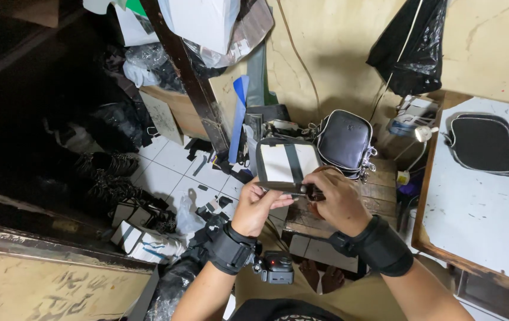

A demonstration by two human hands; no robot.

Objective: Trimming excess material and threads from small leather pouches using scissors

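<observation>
Left hand: the left hand is clenched on the lower edge of the bag panel, thumb on top.
Right hand: the right hand pinches a small dark fitting at the panel's lower right corner.
Bag panel: white, dark-bordered, held upright at frame centre, just above both hands.
Edges: finished black bag sits at 1 o'clock of the panel, almost touching; wooden stool edge is under the right hand.
Open room: bare white table at 3 o'clock, a second black bag lying at its far end.
Floor: tiled floor at 9 o'clock, littered with scraps.
Room: cracked beige wall at 12 o'clock, black plastic sack hanging.
</observation>
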